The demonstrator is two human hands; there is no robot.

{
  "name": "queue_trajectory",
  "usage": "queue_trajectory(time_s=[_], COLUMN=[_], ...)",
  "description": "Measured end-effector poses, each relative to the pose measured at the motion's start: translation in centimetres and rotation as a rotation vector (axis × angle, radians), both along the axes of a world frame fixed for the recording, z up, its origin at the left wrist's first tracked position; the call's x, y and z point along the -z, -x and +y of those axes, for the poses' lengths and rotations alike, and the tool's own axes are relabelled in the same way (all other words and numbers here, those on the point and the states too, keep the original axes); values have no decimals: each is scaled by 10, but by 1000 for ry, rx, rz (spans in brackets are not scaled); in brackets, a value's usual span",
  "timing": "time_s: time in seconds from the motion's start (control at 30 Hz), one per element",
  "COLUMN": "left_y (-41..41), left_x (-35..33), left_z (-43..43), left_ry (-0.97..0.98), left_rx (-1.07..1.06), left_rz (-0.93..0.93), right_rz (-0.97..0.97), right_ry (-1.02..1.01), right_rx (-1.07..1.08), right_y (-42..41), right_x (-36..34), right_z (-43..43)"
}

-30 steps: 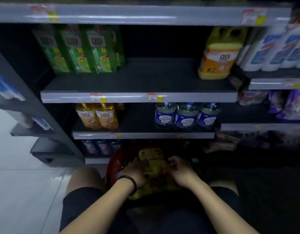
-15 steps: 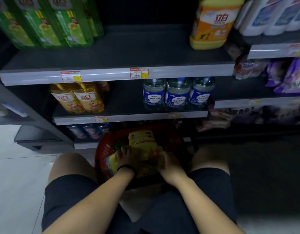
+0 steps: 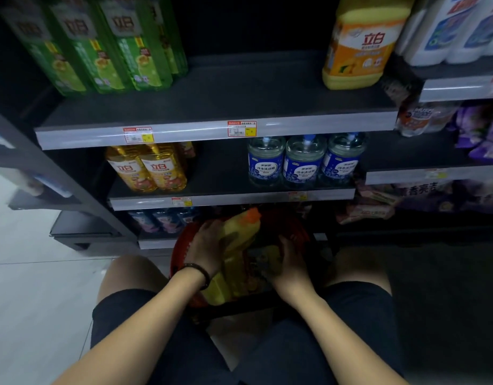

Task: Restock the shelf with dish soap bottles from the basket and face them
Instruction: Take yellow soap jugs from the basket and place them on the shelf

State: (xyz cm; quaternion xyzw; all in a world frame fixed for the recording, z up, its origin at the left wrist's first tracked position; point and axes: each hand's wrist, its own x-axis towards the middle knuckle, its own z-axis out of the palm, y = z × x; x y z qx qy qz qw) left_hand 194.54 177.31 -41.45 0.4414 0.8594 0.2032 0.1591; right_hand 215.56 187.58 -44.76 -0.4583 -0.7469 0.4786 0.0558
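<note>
A yellow bottle [image 3: 241, 234] has risen, tilted, from the basket [image 3: 181, 245]; left hand [image 3: 209, 245] fingers clamp it. Right hand [image 3: 288, 262] fingers curl on bottles inside.

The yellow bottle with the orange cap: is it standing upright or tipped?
Tipped. The yellow bottle leans in the red basket, its orange cap toward the shelves, with the left hand on it.

A yellow dish soap bottle [image 3: 241, 234] with an orange cap tilts toward 1 o'clock in the red basket [image 3: 181, 245], below the shelf [image 3: 212, 107].
</note>
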Motion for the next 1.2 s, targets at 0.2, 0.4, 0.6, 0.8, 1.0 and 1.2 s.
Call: queue_trajectory(time_s=[0.2,0.4,0.6,0.8,1.0,1.2], left_y=[5,9,31,55,83,99], left_x=[-77,-174,-286,-364,-376,-412], left_z=[2,3,-7,-17,-31,-11], left_ry=[-156,-291,-350,-643,-655,-770], left_rx=[-65,-36,-55,-44,99,134], left_rz=[9,41,13,-165,-478,-505], right_rz=[190,297,467,657,835,847], right_ry=[-113,4,26,24,-14,-85], right_rx=[-36,-296,-347,-304,-271,-308], right_y=[36,49,57,73,97,126], right_x=[-62,-128,-216,-304,-390,-467], right_z=[26,50,57,44,48,64])
